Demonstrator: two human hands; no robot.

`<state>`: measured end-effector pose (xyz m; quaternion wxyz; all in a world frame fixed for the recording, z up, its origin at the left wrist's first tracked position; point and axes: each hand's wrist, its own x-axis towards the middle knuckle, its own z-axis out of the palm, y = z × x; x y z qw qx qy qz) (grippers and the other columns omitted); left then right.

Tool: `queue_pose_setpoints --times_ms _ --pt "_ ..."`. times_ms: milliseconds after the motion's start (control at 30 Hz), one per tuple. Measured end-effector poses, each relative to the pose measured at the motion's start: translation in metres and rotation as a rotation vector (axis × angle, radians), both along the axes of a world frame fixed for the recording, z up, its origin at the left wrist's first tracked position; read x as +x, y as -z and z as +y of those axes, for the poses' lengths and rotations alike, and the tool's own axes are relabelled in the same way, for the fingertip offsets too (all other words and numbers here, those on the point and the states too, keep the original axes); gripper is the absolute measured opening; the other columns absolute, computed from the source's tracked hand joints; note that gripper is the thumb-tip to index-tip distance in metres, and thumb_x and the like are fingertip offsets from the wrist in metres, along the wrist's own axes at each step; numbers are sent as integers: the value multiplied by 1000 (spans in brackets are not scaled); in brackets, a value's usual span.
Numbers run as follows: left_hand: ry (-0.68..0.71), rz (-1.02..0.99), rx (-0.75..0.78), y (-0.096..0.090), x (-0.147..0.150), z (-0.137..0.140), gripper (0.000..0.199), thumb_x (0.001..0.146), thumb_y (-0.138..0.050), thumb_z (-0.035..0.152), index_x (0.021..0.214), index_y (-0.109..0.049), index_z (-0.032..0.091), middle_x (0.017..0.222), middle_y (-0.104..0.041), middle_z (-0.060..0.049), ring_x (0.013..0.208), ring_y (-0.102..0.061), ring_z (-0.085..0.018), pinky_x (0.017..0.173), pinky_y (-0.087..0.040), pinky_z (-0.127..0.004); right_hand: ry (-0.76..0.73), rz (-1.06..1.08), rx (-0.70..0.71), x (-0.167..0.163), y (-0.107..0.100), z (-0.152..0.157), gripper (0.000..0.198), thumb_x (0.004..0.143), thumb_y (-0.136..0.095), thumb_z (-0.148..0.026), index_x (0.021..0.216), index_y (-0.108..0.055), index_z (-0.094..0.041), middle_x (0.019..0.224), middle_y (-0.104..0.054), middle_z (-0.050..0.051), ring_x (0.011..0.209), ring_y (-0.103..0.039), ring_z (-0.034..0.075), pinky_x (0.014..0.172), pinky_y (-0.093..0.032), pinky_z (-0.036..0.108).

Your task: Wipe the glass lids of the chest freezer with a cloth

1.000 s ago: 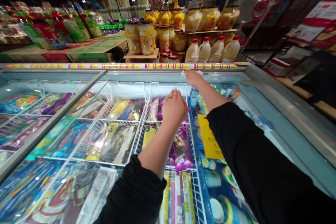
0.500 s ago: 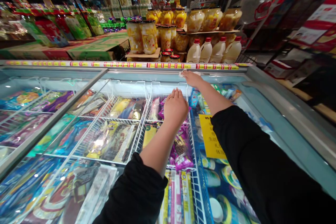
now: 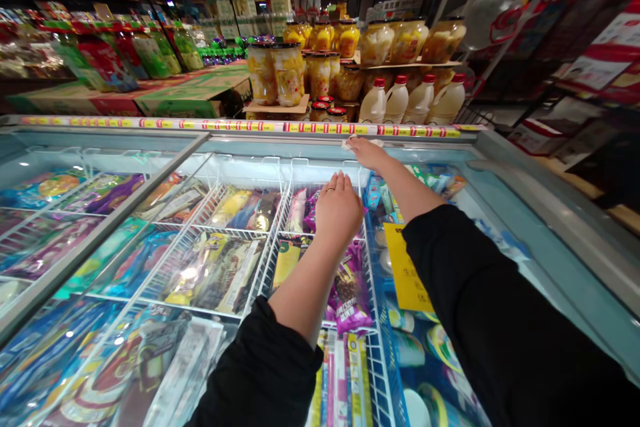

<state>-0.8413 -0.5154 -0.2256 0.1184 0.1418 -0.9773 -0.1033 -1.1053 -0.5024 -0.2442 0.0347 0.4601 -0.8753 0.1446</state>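
Note:
My right hand (image 3: 369, 153) reaches to the far rim of a chest freezer (image 3: 240, 139) and presses a white wipe (image 3: 346, 144) against it, just below the strip of price labels (image 3: 320, 128). Part of the wipe is hidden under the fingers. My left hand (image 3: 340, 208) is palm down with its fingers stretched out, holding nothing. It is over the freezer's wire baskets (image 3: 280, 230), above purple ice cream packets (image 3: 349, 287); whether it rests on a glass lid I cannot tell.
A lid frame (image 3: 165, 173) crosses the freezer on the left. A yellow sign (image 3: 406, 273) lies below my right arm. Behind the rim stand jars of fruit (image 3: 289, 77), red-capped jugs (image 3: 397, 100) and cartons with bottles (image 3: 195, 90). Boxes (image 3: 537, 137) are at the right.
The view has shifted slightly. Both hands stay in nearly the same place on the freezer, with the wipe still under my right hand.

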Motion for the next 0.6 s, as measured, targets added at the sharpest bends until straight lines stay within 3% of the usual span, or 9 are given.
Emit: queue_pose_setpoints --times_ms 100,267,367,467,600 --pt "-3 -4 -10 0 -1 0 58 108 -35 22 161 -41 -2 170 -40 -18 161 -35 -26 132 -30 -39 -43 -25 -23 8 2 -13 52 104 -41 -10 151 -61 -18 165 -52 8 153 -47 25 129 -35 44" --pt "-18 -4 -14 3 -4 -2 58 108 -36 22 161 -42 0 170 -40 -18 160 -37 -25 131 -32 -39 -207 -98 -47 16 7 26 50 107 -45 -23 154 -59 -30 165 -52 1 153 -47 21 130 -33 42" --pt "-14 9 -20 5 -5 -3 58 107 -36 21 160 -43 -1 169 -41 -18 160 -37 -25 131 -32 -39 -102 -99 -91 18 6 39 49 106 -45 -20 151 -63 -29 164 -54 2 153 -48 22 130 -34 43" --pt "-9 18 -27 6 -5 -4 57 106 -37 20 160 -43 0 169 -42 -19 160 -38 -25 131 -33 -39 11 -67 -98 28 3 31 50 104 -45 -14 150 -64 -25 163 -54 5 153 -49 25 129 -36 47" --pt "-6 23 -25 4 -4 -4 56 106 -38 19 159 -45 0 168 -44 -19 159 -39 -24 131 -33 -38 -103 -104 -76 45 2 42 49 106 -47 -19 151 -62 -30 164 -52 2 153 -48 24 129 -36 46"
